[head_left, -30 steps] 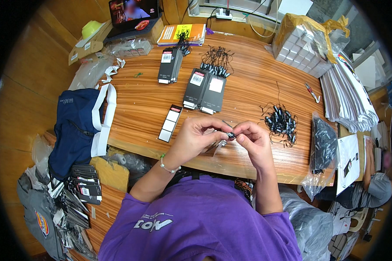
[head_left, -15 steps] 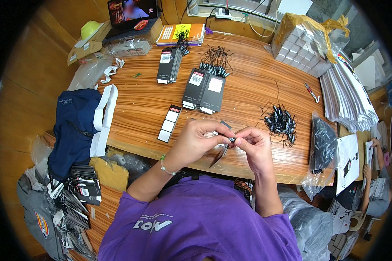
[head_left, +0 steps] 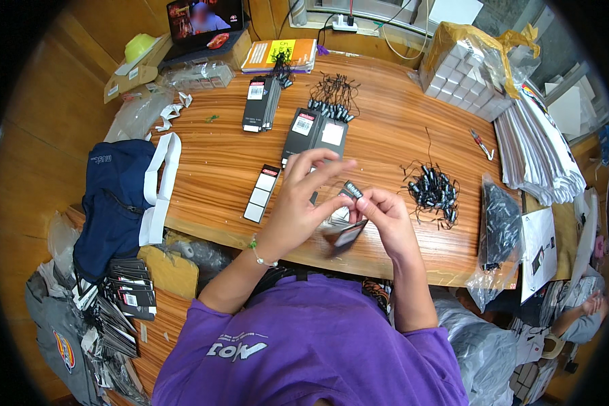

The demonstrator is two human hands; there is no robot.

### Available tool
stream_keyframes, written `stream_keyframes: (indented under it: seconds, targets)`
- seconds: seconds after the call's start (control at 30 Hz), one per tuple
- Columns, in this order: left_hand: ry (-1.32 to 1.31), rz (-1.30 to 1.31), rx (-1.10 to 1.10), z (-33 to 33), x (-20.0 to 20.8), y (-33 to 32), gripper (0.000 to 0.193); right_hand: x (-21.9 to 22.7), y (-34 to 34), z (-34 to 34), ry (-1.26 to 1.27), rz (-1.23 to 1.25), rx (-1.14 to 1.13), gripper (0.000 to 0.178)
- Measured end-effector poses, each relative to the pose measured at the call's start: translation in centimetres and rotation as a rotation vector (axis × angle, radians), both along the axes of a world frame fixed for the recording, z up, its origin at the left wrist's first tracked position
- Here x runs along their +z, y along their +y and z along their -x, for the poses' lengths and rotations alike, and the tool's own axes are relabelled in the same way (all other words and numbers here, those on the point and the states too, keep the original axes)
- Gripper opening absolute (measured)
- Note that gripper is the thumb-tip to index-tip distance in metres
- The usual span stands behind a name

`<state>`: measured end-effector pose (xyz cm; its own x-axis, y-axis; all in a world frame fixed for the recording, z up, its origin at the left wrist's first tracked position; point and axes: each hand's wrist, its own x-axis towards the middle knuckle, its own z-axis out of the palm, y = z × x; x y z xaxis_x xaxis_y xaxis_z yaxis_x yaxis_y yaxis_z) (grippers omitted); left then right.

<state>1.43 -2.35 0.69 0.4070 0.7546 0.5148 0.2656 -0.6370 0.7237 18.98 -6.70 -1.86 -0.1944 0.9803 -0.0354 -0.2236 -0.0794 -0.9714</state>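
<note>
My right hand (head_left: pixel 389 220) pinches a black hang tag (head_left: pixel 350 235) by its string end, just over the table's near edge. The tag hangs tilted and looks smeared by motion. To its left, my left hand (head_left: pixel 303 193) has its fingers spread, the thumb tip close to the right fingertips; whether they touch I cannot tell. Two stacks of black hang tags (head_left: pixel 299 135) with strings (head_left: pixel 335 95) fanned out behind lie beyond my hands. Left of my left hand is a black strip with white label panels (head_left: pixel 261 193). A heap of black tag strings (head_left: pixel 433 193) lies to the right.
Another tag stack (head_left: pixel 257 105) lies farther back. At the right are a plastic bag of black strings (head_left: pixel 501 227), a pen (head_left: pixel 482 144), stacked white bags (head_left: pixel 538 145) and wrapped small boxes (head_left: pixel 463 74). Navy fabric (head_left: pixel 111 196) sits at the left edge. A co-worker's hand (head_left: pixel 593 303) shows far right.
My left hand has let go of the string end, moved up and spread its fingers. The tag has swung round under my right hand. The co-worker's arms at far right have moved.
</note>
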Motion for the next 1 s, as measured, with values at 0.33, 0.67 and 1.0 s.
stream_keyframes:
  seconds: [0.33, 0.67, 1.0]
  targets:
    - [-0.121, 0.201, -0.122, -1.5, -3.6, -2.6, 0.042, 0.0, 0.9, 1.5, 0.367, -0.056, -0.245, 0.015]
    - [-0.270, 0.607, -0.173, -0.5, -5.1, 5.6, 0.036, 2.8, 10.7, -2.8, 0.292, -0.235, -0.198, 0.024]
    - [-0.037, 0.509, 0.007, -1.4, -7.7, 14.4, 0.037, 5.3, 26.7, -5.5, -0.054, -0.080, -0.334, 0.022]
